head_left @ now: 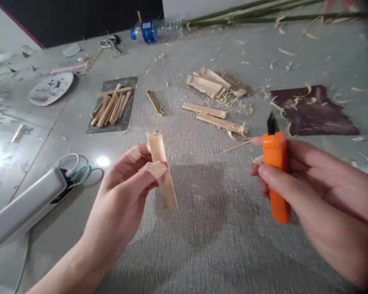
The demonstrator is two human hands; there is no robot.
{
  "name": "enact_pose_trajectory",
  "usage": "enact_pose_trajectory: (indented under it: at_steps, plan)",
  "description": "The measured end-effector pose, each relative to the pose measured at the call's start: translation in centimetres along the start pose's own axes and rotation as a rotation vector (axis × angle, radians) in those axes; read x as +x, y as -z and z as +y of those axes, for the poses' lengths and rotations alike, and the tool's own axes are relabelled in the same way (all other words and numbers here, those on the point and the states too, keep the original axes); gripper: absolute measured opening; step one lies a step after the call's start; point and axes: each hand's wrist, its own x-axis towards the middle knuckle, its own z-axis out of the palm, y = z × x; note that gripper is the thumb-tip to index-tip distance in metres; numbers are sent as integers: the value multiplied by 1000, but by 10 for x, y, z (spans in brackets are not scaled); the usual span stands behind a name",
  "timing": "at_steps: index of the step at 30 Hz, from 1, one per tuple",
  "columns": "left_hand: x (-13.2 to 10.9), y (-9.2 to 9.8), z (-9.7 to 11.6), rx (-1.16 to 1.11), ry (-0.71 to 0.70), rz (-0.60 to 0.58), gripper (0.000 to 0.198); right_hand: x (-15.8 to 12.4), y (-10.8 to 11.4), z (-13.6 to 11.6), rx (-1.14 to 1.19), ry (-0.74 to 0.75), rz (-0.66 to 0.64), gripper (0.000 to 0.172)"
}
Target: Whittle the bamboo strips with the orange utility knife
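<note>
Left hand [127, 181] pinches the bamboo strip [162, 171] near-upright at centre frame, while the right hand [297, 179], well apart at right, grips the orange knife [275, 175], blade up.

Single head-worn view, forward and down, close above left hand [122, 196] and right hand [306, 183], grey mat [208, 237] beyond.

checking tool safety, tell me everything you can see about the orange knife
The orange knife is a plastic-looking utility cutter with a short black blade out at its top end. It stands nearly upright over the grey mat, gripped in the right hand, fingers wrapped round its body. It touches nothing else and is apart from the bamboo strip in the left hand.
</note>
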Motion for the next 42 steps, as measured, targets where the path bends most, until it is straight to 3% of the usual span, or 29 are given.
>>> enact_pose_trajectory:
  at_steps: [6, 10, 16, 21, 32, 37, 42]
  plan:
    - [1, -3, -6, -89, 5, 12, 10, -7, -3, -12, -42, -40, -199, 32]
    - [3, -5, -9, -146, -20, 42, 13, -8, -7, -16, -47, -12, -251, 30]
    - [-1, -6, -10, -179, -37, -83, 22, -4, -11, -19, 10, -52, -337, 32]
    - [-6, -6, -12, -165, -91, -194, 20, -8, -9, -20, 112, -105, -357, 28]
    - [-7, -4, -12, -70, -64, -214, 22, -8, -11, -18, 231, -180, -432, 36]
    - [-7, -6, -12, -25, -24, -228, 29, -7, -9, -23, 260, -212, -428, 48]
    - [-11, -7, -12, 162, -95, -253, 30, -4, -5, -24, 343, -268, -436, 48]
